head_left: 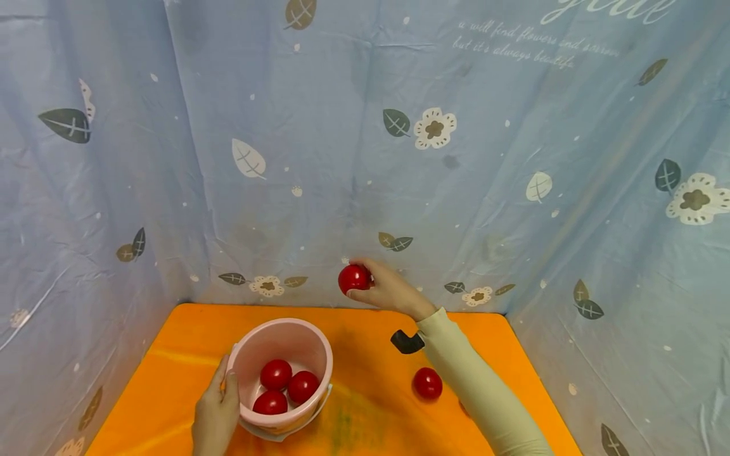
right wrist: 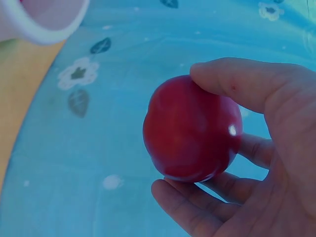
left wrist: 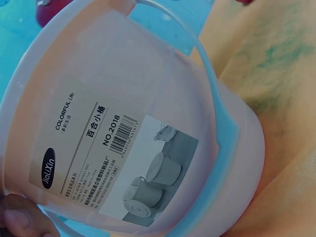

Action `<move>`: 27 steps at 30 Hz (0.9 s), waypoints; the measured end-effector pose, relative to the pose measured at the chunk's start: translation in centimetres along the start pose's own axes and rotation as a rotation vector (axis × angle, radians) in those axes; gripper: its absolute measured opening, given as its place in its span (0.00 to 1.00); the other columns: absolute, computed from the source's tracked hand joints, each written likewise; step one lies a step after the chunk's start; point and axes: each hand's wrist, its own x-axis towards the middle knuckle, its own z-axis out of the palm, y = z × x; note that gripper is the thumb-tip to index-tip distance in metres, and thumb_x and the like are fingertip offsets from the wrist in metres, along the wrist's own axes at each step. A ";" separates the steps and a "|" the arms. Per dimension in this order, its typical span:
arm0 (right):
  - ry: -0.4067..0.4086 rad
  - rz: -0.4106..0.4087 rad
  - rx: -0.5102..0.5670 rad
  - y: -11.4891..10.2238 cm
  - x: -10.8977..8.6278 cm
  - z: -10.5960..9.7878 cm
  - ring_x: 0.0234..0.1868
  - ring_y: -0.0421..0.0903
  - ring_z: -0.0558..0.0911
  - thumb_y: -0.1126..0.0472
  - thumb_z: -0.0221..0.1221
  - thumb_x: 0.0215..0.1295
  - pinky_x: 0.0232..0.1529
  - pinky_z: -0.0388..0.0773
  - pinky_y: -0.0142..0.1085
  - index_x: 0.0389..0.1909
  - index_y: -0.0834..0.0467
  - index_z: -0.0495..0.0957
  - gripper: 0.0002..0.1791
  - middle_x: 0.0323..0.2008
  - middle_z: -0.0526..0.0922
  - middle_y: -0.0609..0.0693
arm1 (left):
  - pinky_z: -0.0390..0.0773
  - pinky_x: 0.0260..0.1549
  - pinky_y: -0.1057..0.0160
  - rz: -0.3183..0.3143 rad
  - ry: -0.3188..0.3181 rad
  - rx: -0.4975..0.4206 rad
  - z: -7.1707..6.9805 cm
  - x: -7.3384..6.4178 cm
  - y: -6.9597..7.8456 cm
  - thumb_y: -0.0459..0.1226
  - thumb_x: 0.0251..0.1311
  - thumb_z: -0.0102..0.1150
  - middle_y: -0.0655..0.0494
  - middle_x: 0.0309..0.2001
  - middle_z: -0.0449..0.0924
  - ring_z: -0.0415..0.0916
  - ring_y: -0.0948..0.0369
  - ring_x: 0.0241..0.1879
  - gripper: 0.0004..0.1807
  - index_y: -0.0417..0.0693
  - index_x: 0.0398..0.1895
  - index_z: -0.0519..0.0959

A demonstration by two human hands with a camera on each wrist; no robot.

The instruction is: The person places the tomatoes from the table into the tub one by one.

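My right hand (head_left: 393, 292) holds a glossy red apple (head_left: 353, 279) up near the back curtain, to the right of and above a pink bucket (head_left: 249, 354). In the right wrist view, the thumb lies over the top of the apple (right wrist: 190, 131) and the other fingers curl beneath it. My left hand (head_left: 215, 408) grips the bucket by its left rim, thumb at the edge. The bucket leans so its mouth shows. Three red apples (head_left: 276, 375) lie inside on its bottom. Its printed label (left wrist: 118, 158) and pale handle (left wrist: 224, 128) show in the left wrist view.
Another red apple (head_left: 428, 384) lies on the orange table cover (head_left: 376, 418), right of the bucket. A sliver of red (head_left: 464, 408) peeks out beside the sleeve (head_left: 479, 380). A black piece (head_left: 407, 342) shows by the right cuff. Blue patterned curtains (head_left: 342, 158) surround the table.
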 end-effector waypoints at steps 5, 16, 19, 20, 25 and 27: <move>-0.016 -0.046 -0.006 -1.9 1.1 0.1 0.60 0.51 0.79 0.55 0.67 0.65 0.59 0.81 0.43 0.71 0.58 0.66 0.36 0.67 0.74 0.54 | 0.71 0.48 0.31 0.003 0.006 -0.012 0.1 -0.2 0.1 0.58 0.77 0.26 0.34 0.50 0.83 0.74 0.32 0.57 0.35 0.58 0.82 0.51; -0.119 -0.128 -0.052 -6.1 4.2 2.5 0.60 0.48 0.78 0.52 0.66 0.66 0.58 0.81 0.38 0.72 0.53 0.66 0.36 0.67 0.74 0.51 | 0.69 0.51 0.29 0.013 0.027 -0.049 0.3 0.0 0.1 0.58 0.77 0.26 0.31 0.66 0.72 0.72 0.34 0.60 0.34 0.59 0.82 0.52; -0.187 -0.140 -0.083 -7.0 5.1 3.9 0.59 0.48 0.78 0.52 0.66 0.66 0.55 0.81 0.34 0.73 0.53 0.65 0.36 0.67 0.73 0.53 | 0.69 0.53 0.29 0.006 0.017 -0.048 0.3 0.0 0.2 0.59 0.77 0.26 0.31 0.67 0.71 0.71 0.34 0.60 0.34 0.60 0.82 0.51; -0.209 -0.144 -0.098 -7.2 5.4 4.5 0.59 0.47 0.78 0.51 0.66 0.66 0.54 0.81 0.32 0.72 0.52 0.65 0.36 0.66 0.73 0.53 | 0.68 0.55 0.28 0.007 0.014 -0.049 0.3 0.0 0.2 0.58 0.77 0.27 0.31 0.69 0.69 0.70 0.33 0.63 0.34 0.60 0.82 0.51; -0.318 -0.159 -0.187 -8.0 6.4 7.5 0.55 0.44 0.79 0.49 0.66 0.66 0.48 0.80 0.27 0.72 0.48 0.65 0.35 0.64 0.73 0.51 | 0.69 0.52 0.30 0.015 0.021 -0.035 0.2 0.0 0.0 0.58 0.77 0.26 0.32 0.61 0.77 0.73 0.35 0.60 0.34 0.61 0.82 0.52; -0.359 -0.179 -0.229 -8.1 6.7 8.6 0.53 0.42 0.79 0.49 0.66 0.66 0.48 0.80 0.25 0.70 0.48 0.67 0.34 0.62 0.75 0.51 | 0.72 0.46 0.38 0.004 0.025 -0.027 0.1 0.1 0.0 0.59 0.77 0.25 0.34 0.43 0.81 0.76 0.39 0.50 0.34 0.62 0.82 0.52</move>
